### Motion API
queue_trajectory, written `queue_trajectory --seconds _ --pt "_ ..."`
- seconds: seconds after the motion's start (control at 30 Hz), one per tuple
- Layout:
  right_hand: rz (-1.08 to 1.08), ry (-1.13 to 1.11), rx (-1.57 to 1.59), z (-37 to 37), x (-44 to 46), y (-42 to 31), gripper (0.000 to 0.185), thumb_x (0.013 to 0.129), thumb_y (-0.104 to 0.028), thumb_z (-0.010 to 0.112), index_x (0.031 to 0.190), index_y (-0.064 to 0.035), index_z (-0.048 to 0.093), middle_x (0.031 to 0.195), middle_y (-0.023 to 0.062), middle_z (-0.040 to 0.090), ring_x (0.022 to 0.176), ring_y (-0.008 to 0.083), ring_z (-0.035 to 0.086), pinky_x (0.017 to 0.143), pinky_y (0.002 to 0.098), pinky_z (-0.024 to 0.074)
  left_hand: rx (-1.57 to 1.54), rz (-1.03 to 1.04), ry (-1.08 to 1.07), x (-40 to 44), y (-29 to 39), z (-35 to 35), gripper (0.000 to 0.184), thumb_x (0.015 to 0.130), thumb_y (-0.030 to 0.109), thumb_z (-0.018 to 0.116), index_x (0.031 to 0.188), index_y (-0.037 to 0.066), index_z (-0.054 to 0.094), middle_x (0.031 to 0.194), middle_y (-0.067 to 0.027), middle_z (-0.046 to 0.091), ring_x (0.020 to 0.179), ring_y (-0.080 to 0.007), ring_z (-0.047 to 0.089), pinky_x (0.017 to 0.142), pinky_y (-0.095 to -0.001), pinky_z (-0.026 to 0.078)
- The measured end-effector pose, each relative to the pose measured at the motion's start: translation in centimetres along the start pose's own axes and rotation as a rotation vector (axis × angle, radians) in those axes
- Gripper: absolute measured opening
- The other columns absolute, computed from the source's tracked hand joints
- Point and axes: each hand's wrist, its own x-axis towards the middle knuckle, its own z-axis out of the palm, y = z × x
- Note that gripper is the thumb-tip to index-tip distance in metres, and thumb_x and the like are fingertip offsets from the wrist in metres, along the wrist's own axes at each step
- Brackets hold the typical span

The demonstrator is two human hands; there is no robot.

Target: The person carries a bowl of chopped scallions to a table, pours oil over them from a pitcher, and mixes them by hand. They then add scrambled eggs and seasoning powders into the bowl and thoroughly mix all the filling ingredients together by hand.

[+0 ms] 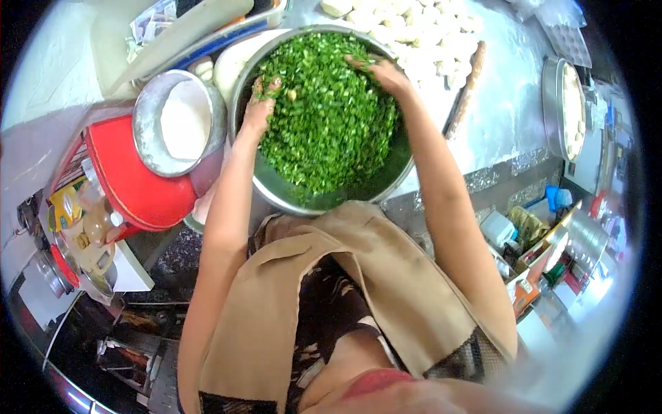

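A large metal bowl (279, 199) holds a heap of finely chopped green leaves (324, 117), perhaps chives or scallions. My left hand (261, 105) is at the bowl's left side, touching the greens, its fingers apart and bits of green stuck to them. Across the heap, my right hand (387, 74) reaches in over the upper right rim. Its fingers are stretched out on the greens, and some fingertips are hidden among them. A few pale bits show in the heap near my left hand.
A metal pot of white powder (185, 124) stands left, by a red lid or stool (138, 179). Pale dough pieces (414, 27) and a rolling pin (469, 86) lie on the metal table (507, 103). A round steamer tray (569, 110) sits far right.
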Motion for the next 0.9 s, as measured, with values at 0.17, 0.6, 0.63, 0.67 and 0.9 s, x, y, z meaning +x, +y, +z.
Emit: queue_trajectory --seconds 0.17,0.6,0.63,0.67,0.9 --pt "-0.412 -0.42 -0.53 3.6 8.6 4.3 0.057 0.073 -0.026 0.043 0.125 -0.0027 0.037 0.125 0.0207 0.04 0.119 0.028 0.035 0.099 0.0375 0.028 -0.443 -0.22 -0.194 4.6 -3.0 0.0 0.053 0.08 0.033 0.045 0.126 0.006 0.039 0.123 -0.0069 0.044 0.112 -0.0177 0.039 0.09 -0.0351 0.032" --pt "-0.484 -0.072 -0.272 0.8 2.8 -5.1 0.056 0.079 -0.053 0.046 0.12 -0.0148 0.046 0.126 0.0153 0.041 0.118 0.0288 0.037 0.1 0.0388 0.0267 0.211 0.183 -0.147 0.7 7.6 -0.5 0.046 0.086 0.038 0.041 0.129 0.023 0.031 0.131 -0.0181 0.032 0.122 -0.0318 0.031 0.101 -0.0368 0.025" --pt "-0.431 -0.079 -0.221 3.1 5.8 -4.3 0.057 0.081 -0.052 0.042 0.12 -0.0111 0.047 0.122 0.018 0.045 0.115 0.0301 0.041 0.098 0.0378 0.0298 0.241 0.092 -0.185 2.0 5.6 0.4 0.052 0.085 0.036 0.042 0.132 0.023 0.026 0.132 -0.0184 0.031 0.122 -0.0304 0.031 0.1 -0.0341 0.025" --pt "-0.214 -0.159 -0.171 5.1 8.1 -3.6 0.054 0.082 -0.047 0.04 0.118 -0.0072 0.047 0.118 0.0207 0.047 0.113 0.0308 0.043 0.096 0.0375 0.0327 0.617 0.455 -0.243 5.4 -1.5 0.8 0.053 0.082 0.03 0.043 0.132 0.02 0.027 0.133 -0.0155 0.031 0.122 -0.0266 0.032 0.099 -0.0329 0.028" --pt "-0.202 -0.418 -0.186 2.7 3.3 -4.6 0.06 0.074 -0.045 0.05 0.116 -0.0011 0.048 0.105 0.0182 0.056 0.1 0.0299 0.052 0.088 0.0345 0.0395 0.223 0.166 -0.181 -0.1 4.7 1.4 0.053 0.077 0.021 0.048 0.128 0.014 0.035 0.103 -0.0138 0.057 0.096 -0.027 0.054 0.083 -0.0325 0.043"
